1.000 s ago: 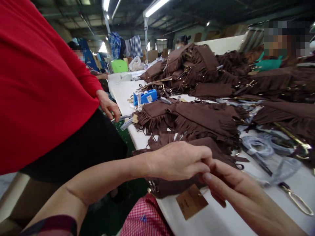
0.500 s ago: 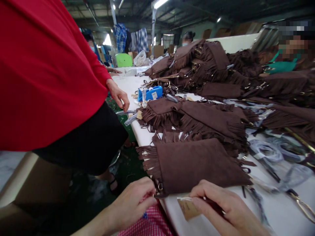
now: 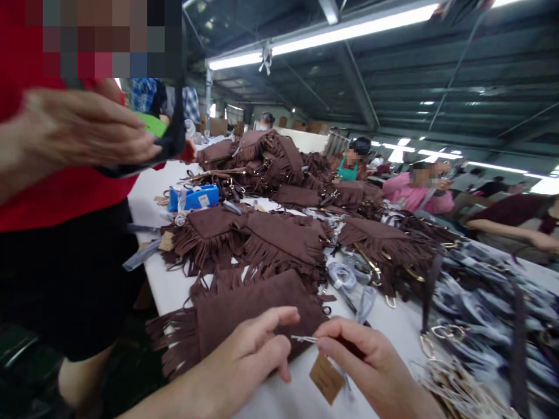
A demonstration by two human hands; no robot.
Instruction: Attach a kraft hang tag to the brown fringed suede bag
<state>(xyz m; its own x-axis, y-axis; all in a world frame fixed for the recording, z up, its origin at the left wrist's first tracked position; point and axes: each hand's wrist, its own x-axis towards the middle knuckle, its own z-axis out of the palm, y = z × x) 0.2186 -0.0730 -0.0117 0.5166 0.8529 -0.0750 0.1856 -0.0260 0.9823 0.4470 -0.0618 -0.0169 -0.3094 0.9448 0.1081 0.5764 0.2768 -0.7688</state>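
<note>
A brown fringed suede bag (image 3: 262, 302) lies flat on the white table in front of me. My left hand (image 3: 257, 349) hovers over the bag's near edge, fingers apart, with nothing held. To its right, my right hand (image 3: 362, 355) pinches a thin white string (image 3: 303, 338) between thumb and fingertips. From that string hangs a small tan cardboard tag (image 3: 326, 379), tilted below the fingers.
Brown bags (image 3: 271, 163) are heaped behind a blue tape dispenser (image 3: 194, 198). Wrapped straps with gold clips (image 3: 471, 308) and a bundle of stringed tags (image 3: 463, 390) lie right. A person in red (image 3: 65, 198) stands close at left; others sit beyond.
The view has lifted and turned right. My left hand has let go of the bag's corner and opened. The person in red now has a raised hand near a dark object.
</note>
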